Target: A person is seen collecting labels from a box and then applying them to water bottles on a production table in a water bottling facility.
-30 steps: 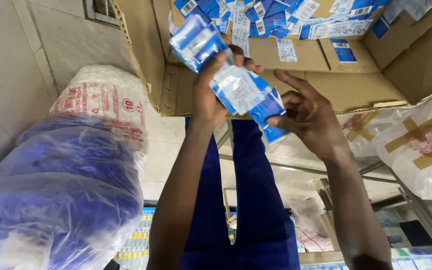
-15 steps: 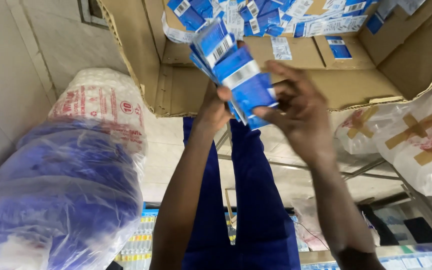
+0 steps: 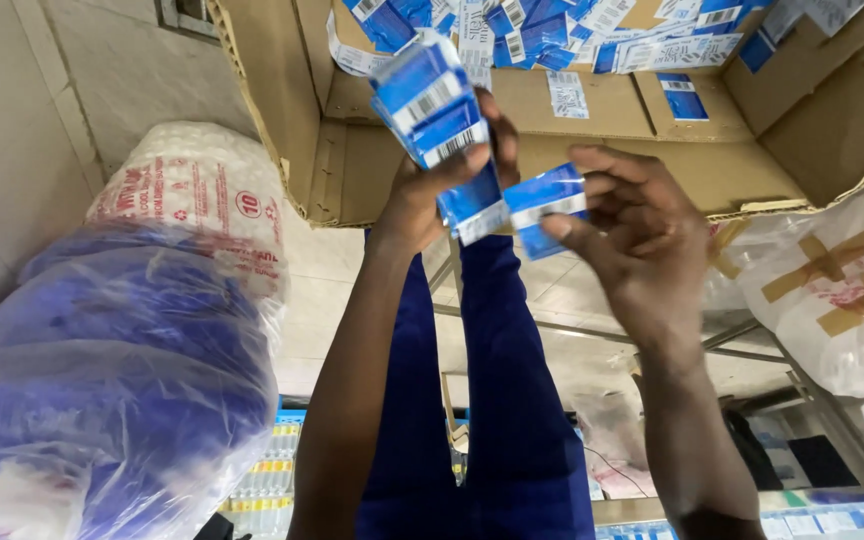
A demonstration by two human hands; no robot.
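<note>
My left hand grips a stack of blue-and-white sachets, held up in front of an open cardboard box. A strip of the same sachets hangs from the stack, and my right hand pinches its end sachet between thumb and fingers. Both arms reach up from the bottom of the view. Several more blue-and-white sachets lie loose inside the box, along its far side.
A large clear plastic bag of blue goods with a white printed sack behind it fills the left. Taped plastic-wrapped bundles sit at right. Blue trouser legs and tiled floor lie below.
The stack in my left hand turned so its barcoded side faces me. My right hand drew one sachet of the strip out to the right and lower.
</note>
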